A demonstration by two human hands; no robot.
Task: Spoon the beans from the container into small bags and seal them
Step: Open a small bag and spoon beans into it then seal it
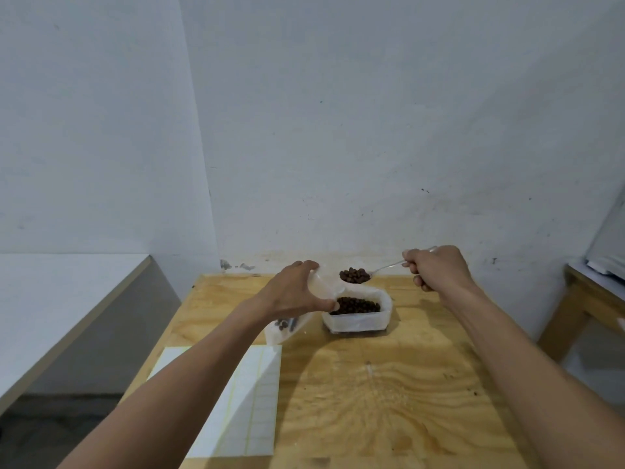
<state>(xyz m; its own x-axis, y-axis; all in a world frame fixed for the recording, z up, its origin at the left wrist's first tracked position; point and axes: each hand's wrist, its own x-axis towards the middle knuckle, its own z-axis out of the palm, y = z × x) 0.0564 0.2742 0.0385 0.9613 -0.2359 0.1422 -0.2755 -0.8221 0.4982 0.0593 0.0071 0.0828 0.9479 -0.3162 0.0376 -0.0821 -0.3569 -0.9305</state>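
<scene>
Near the counter's [355, 384] far edge, head view: the container [358, 318], still holding beans [355, 305], stands on the wood close to the wall. The left hand [294, 292] holds a bag [304, 306] just left of the container, touching it; fingers curl over the bag's upper rim and the thumb presses its near side, keeping the mouth open. A few beans lie in the bag's lower end. The right hand [436, 269] is closed round the handle of a spoon [382, 268]; its heaped bowl hangs above the container's far rim, just right of the bag's mouth and not yet over it. A label sheet [260, 401] lies at the near left edge, partly under the left forearm.

Judged risks: the heaped load may shed beans onto the counter if the spoon tilts before reaching the mouth; the limp rim may fold shut if the left grip slackens, and the spoon would then tip against the film. Sealing is not yet begun.
</scene>
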